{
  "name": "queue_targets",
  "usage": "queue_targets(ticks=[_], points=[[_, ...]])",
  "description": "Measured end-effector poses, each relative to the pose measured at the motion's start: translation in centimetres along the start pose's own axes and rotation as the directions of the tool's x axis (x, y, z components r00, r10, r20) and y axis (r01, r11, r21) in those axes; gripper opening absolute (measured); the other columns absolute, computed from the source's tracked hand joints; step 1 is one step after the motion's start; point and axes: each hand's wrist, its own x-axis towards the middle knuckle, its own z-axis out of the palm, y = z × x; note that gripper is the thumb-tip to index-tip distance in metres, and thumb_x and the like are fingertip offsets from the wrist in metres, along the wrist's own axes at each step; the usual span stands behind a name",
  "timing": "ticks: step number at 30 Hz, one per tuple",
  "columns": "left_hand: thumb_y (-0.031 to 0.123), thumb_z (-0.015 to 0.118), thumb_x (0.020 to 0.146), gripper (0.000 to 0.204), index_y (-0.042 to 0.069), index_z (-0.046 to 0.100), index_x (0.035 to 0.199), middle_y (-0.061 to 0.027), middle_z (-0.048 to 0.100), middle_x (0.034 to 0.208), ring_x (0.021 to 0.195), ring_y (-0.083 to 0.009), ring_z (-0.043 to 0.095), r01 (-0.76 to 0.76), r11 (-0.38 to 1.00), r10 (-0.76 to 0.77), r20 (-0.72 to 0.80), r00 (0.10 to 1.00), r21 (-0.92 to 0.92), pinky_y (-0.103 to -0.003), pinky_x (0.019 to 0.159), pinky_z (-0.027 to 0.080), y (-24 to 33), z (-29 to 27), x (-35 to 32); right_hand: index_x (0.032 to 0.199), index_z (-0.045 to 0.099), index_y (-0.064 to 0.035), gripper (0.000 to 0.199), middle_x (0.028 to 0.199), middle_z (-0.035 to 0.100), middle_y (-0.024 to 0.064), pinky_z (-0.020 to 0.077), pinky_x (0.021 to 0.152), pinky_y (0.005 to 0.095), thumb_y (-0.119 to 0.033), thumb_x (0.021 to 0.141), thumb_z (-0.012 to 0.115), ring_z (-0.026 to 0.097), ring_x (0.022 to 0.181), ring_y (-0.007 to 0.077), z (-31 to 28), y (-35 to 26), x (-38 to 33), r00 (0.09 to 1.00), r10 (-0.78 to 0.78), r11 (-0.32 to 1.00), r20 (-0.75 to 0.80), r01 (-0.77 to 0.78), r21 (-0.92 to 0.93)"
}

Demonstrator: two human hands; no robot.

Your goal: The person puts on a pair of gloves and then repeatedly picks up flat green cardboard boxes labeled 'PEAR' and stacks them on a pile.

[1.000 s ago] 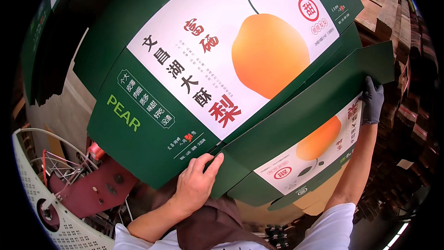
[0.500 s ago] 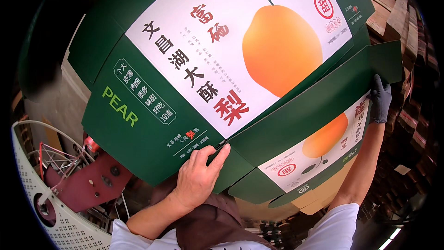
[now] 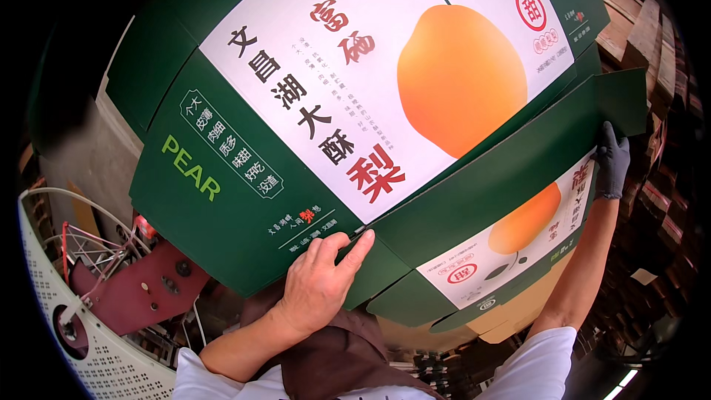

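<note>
A large flat green cardboard carton (image 3: 244, 244), printed with a white panel and an orange pear, spreads in front of me. A long fold runs across it, and its near side panel (image 3: 511, 230) bears a smaller pear picture and tilts down toward me. My bare left hand (image 3: 320, 278) pinches the cardboard at the left end of this fold, thumb and forefinger by a small slit. Some of its fingertips are hidden. In a dark glove, my right hand (image 3: 612, 163) grips the right end of the near panel, below a folded-up end flap (image 3: 621, 100).
At the lower left stands a machine with a perforated pale guard (image 3: 104, 348), a dark red plate (image 3: 141, 292) and a spoked wheel. Wooden pallet boards (image 3: 629, 30) rise at the upper right. Plain brown cardboard (image 3: 518, 311) shows under the near panel; dark stacks line the right.
The carton's far and right parts have shifted slightly right. Both hands keep their hold, the right one moving a touch to the right with the cardboard.
</note>
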Motion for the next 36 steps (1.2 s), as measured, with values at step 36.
queue_targets(ticks=[36], points=[[0.015, 0.068, 0.085, 0.059, 0.014, 0.049, 0.141, -0.0156, 0.052, 0.113, 0.101, -0.0357, 0.055, 0.086, 0.996, -0.086, 0.126, 0.988, 0.0, -0.044, 0.083, 0.048, 1.1, -0.8, 0.5, 0.099, 0.051, 0.0033, 0.036, 0.072, 0.057, 0.0056, 0.041, 0.04, 0.0251, -0.018, 0.082, 0.074, 0.052, 0.049, 0.01, 2.2, -2.1, -0.7, 0.998, 0.046, 0.991, -0.033, -0.042, 0.126]])
